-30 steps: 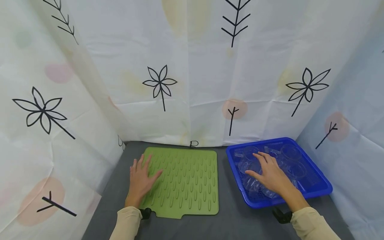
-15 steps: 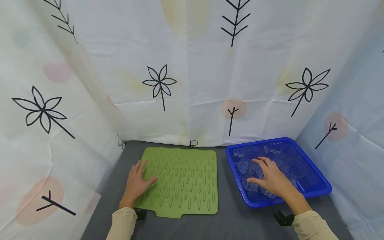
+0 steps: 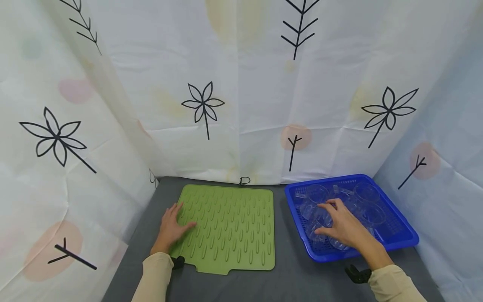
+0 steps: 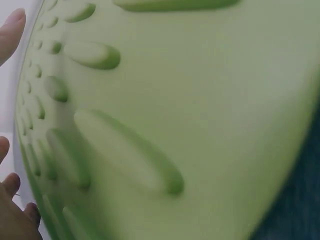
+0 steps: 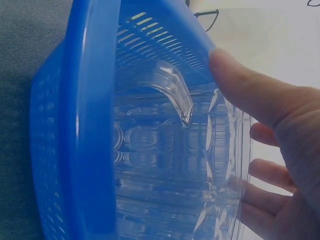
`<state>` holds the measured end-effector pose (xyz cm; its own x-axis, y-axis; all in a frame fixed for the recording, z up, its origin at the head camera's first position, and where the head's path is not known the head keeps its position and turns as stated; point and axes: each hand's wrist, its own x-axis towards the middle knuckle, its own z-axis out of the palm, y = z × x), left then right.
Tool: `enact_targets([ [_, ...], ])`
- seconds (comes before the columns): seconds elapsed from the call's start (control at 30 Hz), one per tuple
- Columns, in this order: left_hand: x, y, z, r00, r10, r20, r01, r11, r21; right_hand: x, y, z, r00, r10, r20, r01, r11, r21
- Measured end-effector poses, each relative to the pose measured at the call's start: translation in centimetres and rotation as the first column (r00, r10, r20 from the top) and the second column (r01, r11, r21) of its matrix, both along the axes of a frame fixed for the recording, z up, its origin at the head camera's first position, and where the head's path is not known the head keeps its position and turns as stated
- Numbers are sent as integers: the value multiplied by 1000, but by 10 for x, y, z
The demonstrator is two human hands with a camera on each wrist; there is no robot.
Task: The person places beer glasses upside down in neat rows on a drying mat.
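A clear glass mug [image 3: 315, 226] lies among other clear glassware in the near left part of a blue perforated basket [image 3: 400, 242]. The mug is touched by the right hand [image 3: 341, 226], whose fingers are loosely curled over it; in the right wrist view the thumb [image 5: 250, 87] is seen beside the mug's handle [image 5: 175, 90], with the other fingers spread along the ribbed glass wall, though a firm grip cannot be confirmed. More clear cups [image 3: 366, 193] are seen toward the far side of the basket. The basket is set on the right of the grey tabletop [image 3: 290, 277]. A green ridged mat [image 3: 234, 226] is laid just left of it, apart from it. The left hand [image 3: 171, 228] is rested flat on the mat's left edge, fingers straight and slightly spread. Printed white curtains [image 3: 241, 84] are hung around the tabletop.
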<state>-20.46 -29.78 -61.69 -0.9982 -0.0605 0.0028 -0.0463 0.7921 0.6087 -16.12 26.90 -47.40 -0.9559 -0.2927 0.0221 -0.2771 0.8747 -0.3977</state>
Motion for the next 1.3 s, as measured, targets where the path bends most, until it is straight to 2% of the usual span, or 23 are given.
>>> enact_targets([
  [0.27, -4, 4, -5, 1000, -10, 22, 11, 999, -36, -1, 0, -2, 1000, -16, 18, 15, 1000, 10],
  [0.6, -7, 4, 4, 994, -12, 110, 20, 997, -74, -2, -5, -4, 999, -44, 30, 42, 998, 53],
  [0.83, -9, 5, -2, 990, -10, 141, 24, 995, -99, -4, -4, -1, 999, -42, 3, 42, 995, 88],
  [1.07, -11, 5, -4, 986, -7, 167, 26, 994, -110, -8, -5, 0, 998, -46, -33, 48, 997, 67],
  [1.3, -11, 3, -5, 983, -7, 184, 28, 994, -109, -7, -5, 7, 999, -43, -18, 43, 998, 39],
])
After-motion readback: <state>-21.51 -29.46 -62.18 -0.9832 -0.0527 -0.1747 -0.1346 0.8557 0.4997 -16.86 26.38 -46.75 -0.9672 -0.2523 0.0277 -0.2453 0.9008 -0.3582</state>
